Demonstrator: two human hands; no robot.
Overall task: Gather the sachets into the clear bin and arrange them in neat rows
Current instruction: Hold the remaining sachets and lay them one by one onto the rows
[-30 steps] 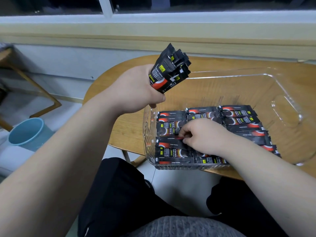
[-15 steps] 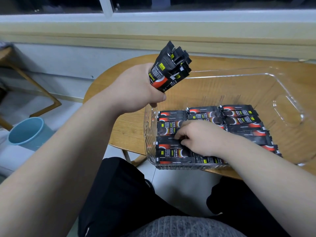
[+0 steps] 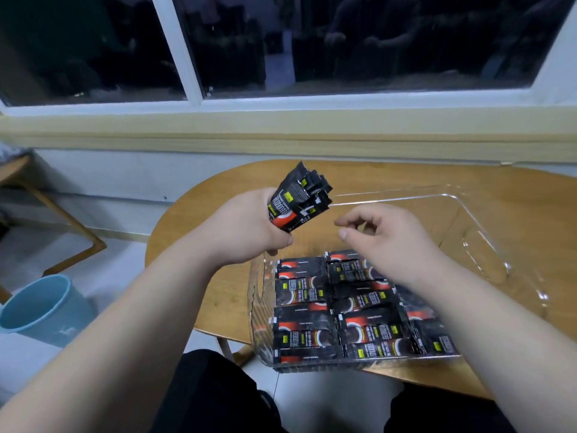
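My left hand [image 3: 246, 226] grips an upright bundle of black sachets [image 3: 296, 200] above the clear bin's left rim. Inside the clear bin [image 3: 487, 245], several black-and-red sachets [image 3: 337, 310] lie flat in neat rows across its near half. Above those rows hovers my right hand [image 3: 387, 235], empty, with thumb and fingers loosely curved and pointing toward the bundle, a short gap apart from it. My right forearm hides part of the rightmost row.
The bin sits on a round wooden table [image 3: 374, 179] and overhangs its near edge. A blue bucket [image 3: 40, 307] stands on the floor at the left, a wooden frame [image 3: 62, 220] behind it. A window ledge [image 3: 281, 129] runs behind the table.
My right hand has lifted off the sachet rows and moved up toward the bundle. The camera view has tilted upward, so the window now shows. My left hand keeps holding the bundle.
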